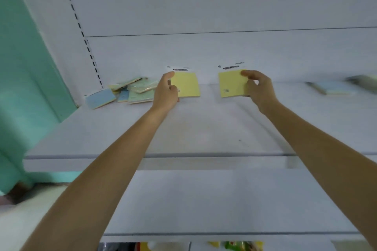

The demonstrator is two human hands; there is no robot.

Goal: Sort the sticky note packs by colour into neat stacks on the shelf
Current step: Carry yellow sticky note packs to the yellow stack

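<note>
I hold two yellow packs, one per hand: my left grip (166,92) pinches the left yellow pack (186,85), my right grip (258,87) clasps the right yellow pack (231,84), both raised near the shelf (204,128) back. A jumbled pile (126,92) of blue and green packs lies far left; one blue pack (334,87) sits well right. The shelf's front half lies bare.

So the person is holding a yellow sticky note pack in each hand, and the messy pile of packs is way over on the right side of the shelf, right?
Not quite. The left hand and right hand do each hold a yellow pack, but the messy pile lies on the left side of the shelf, beside the left hand. The head view shows it.
</note>
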